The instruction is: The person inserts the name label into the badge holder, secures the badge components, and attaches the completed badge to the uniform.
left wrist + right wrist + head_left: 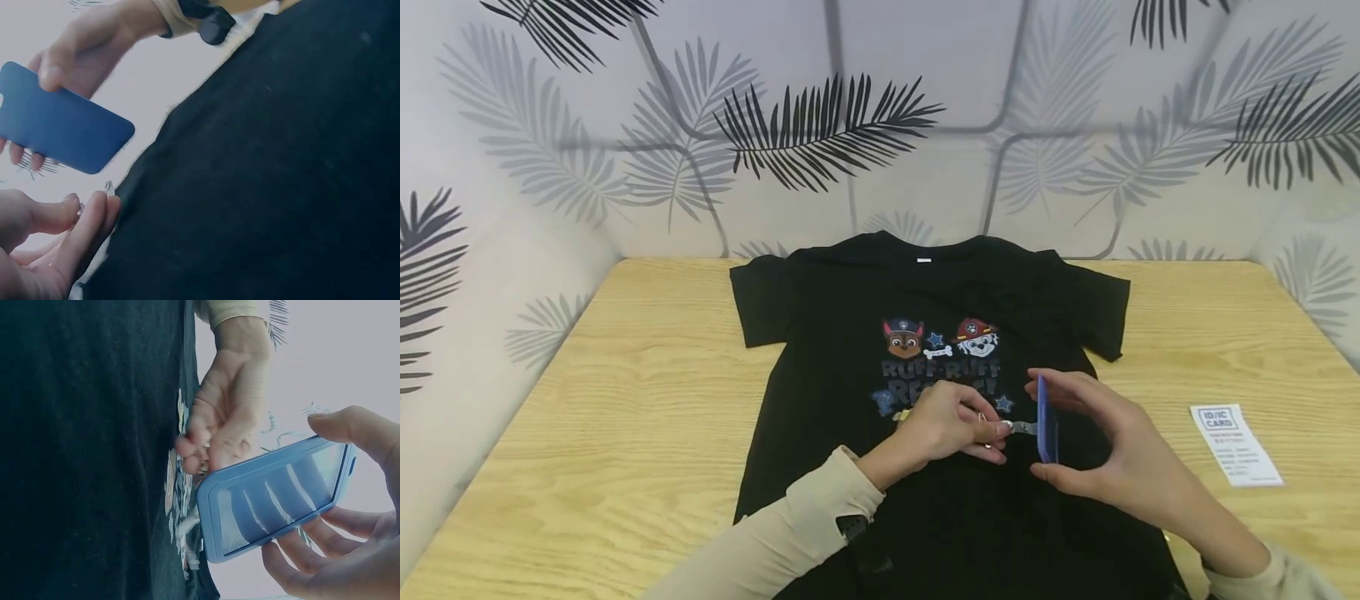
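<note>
A black T-shirt [850, 333] with a cartoon dog print lies flat, front up, on the wooden table [625, 392]. Above its middle, my right hand [1054, 425] holds a blue card holder [1047, 412] on edge between thumb and fingers. My left hand [996, 432] pinches a small metal ring [109, 185] joined by a short grey strap [1024, 427] to the holder. In the right wrist view the blue card holder [275, 500] shows a clear window, with my left hand [209, 447] just behind it. What the window holds cannot be made out.
A white printed slip marked ID/IC CARD [1236, 444] lies on the table to the right of the shirt. Leaf-patterned walls [880, 133] close in the table at the back and on both sides. Bare wood shows left of the shirt.
</note>
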Action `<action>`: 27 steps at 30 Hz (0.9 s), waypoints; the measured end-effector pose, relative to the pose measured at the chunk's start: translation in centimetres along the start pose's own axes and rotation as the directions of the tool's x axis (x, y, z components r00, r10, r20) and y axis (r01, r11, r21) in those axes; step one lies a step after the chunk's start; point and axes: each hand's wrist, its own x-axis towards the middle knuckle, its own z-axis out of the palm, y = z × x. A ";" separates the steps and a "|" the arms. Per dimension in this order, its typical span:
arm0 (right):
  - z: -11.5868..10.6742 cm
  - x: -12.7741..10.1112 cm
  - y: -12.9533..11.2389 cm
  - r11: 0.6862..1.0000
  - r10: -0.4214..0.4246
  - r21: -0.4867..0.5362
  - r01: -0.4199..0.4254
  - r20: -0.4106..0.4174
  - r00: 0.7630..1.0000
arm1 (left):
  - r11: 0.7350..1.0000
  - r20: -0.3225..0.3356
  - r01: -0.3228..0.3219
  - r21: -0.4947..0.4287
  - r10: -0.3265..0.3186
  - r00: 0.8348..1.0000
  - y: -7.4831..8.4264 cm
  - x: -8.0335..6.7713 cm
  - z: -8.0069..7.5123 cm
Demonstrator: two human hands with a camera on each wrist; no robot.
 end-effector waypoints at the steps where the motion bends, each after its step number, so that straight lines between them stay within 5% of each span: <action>1: 0.0 0.0 0.0 1.000 0.003 -0.008 -0.003 0.003 1.000 | 1.000 -0.002 0.000 0.011 0.000 1.000 -0.2 0.1 0.0; 7: 0.1 0.0 0.0 1.000 -0.004 -0.019 0.004 0.017 1.000 | 0.976 -0.012 -0.038 0.214 0.041 0.999 -0.9 0.2 0.3; 9: 0.1 0.0 0.0 1.000 -0.013 -0.016 0.013 0.017 1.000 | 0.938 -0.014 -0.051 0.342 0.059 0.998 -0.9 0.1 0.4; 14: 0.2 0.0 0.1 1.000 -0.023 -0.012 0.023 0.027 0.999 | 0.789 0.024 -0.114 0.604 0.124 0.992 -0.7 -0.2 0.6; 19: 0.4 -0.1 0.2 1.000 -0.025 -0.001 0.025 0.037 0.999 | 0.718 0.073 -0.190 0.669 0.190 0.979 -0.8 -0.2 0.5; 27: 0.6 -0.2 0.3 0.999 -0.029 0.020 0.028 0.051 0.998 | 0.660 0.135 -0.266 0.702 0.243 0.961 -0.8 -0.3 0.4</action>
